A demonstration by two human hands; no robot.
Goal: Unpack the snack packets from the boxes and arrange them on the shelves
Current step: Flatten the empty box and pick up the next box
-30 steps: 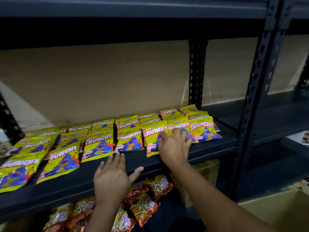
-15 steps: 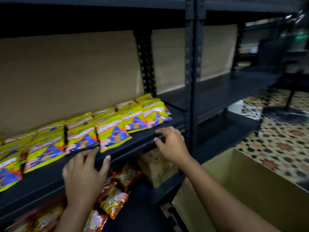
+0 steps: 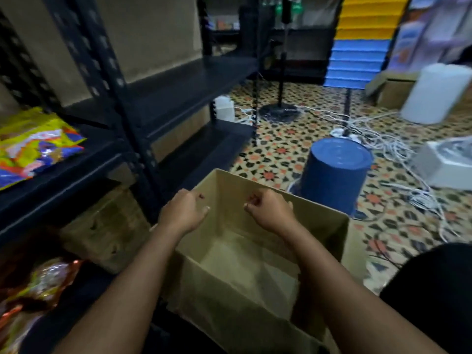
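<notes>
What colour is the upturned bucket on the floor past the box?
The bucket is dark blue, standing upside down on patterned tiles; the head view shows it.

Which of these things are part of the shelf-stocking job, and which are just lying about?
Part of the job:
cardboard box
yellow snack packets
orange snack packets
black shelves

Just lying about:
blue bucket
white cables
fan stand
white cylinder
</notes>
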